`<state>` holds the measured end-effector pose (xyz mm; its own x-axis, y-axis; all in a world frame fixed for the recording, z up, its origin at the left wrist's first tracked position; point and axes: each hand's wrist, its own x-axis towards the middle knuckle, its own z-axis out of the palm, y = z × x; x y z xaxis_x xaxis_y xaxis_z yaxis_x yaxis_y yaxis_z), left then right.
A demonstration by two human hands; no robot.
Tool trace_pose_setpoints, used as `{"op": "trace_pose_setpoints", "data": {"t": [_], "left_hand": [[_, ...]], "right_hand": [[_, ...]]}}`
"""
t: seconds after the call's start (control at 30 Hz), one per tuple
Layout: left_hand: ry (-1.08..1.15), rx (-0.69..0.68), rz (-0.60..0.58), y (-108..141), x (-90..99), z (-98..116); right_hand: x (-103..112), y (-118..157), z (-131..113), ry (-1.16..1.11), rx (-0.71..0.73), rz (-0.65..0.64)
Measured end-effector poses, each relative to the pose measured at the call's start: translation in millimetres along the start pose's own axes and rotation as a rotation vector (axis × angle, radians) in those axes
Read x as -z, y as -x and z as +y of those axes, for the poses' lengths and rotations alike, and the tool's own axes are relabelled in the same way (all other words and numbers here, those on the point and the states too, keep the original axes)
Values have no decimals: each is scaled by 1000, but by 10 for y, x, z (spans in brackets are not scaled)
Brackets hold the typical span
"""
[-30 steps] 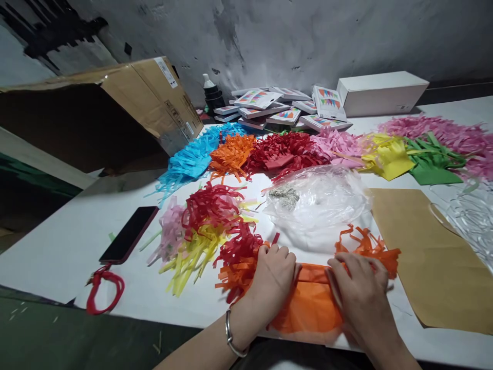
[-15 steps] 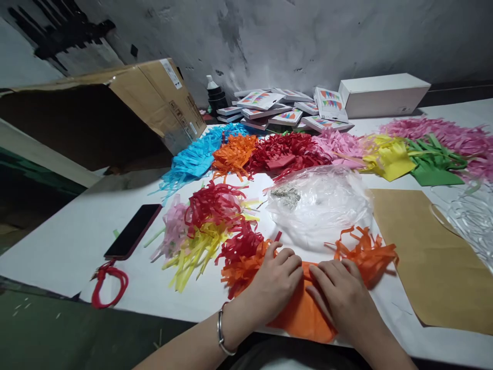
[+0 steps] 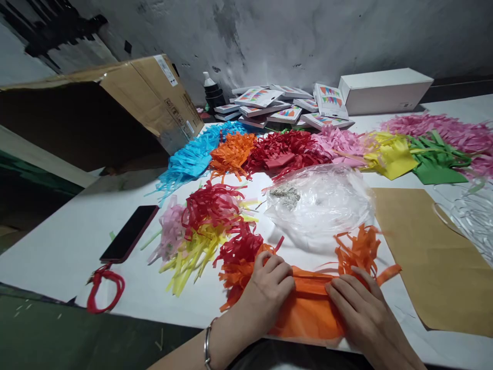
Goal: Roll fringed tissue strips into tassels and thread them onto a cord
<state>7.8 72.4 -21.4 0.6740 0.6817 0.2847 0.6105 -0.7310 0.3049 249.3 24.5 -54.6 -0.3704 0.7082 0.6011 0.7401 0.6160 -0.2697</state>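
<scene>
Orange tissue paper with fringed ends lies at the table's front edge, a folded band along its top. My left hand, with a silver bangle on the wrist, has its curled fingers closed on the left part of that band. On the right part, my right hand presses with fingers bent over the paper. Orange fringe sticks out beyond both hands. Beside my left hand is a pile of red, pink and yellow fringed strips. A crumpled clear plastic bag sits just beyond the paper.
A phone with a red strap lies at left, near an open cardboard box. Coloured tassels line the back, before flat printed boxes and a white box. Brown paper lies at right.
My hands are farther apart, with more of the orange paper's folded band showing between them. My right hand has shifted right. The view has moved slightly.
</scene>
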Motion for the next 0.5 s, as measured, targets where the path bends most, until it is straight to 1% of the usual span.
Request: {"op": "trace_pose_setpoints", "data": {"t": [0.1,0.23,0.4,0.47,0.5], "left_hand": [[40,57,-11,35,10,16],[36,155,-1,-4,17,101],[-144,305,-98,-126,6,198],[-191,299,-106,-160,-1,200],[-197,258,-109,-171,-2,196]], "right_hand": [[3,50,-13,-41,-82,14],[5,-48,-68,-11,-246,21],[-3,-192,-88,206,-356,-133],[-8,-208,-78,269,-373,-165],[-11,-207,-72,274,-373,-161]]}}
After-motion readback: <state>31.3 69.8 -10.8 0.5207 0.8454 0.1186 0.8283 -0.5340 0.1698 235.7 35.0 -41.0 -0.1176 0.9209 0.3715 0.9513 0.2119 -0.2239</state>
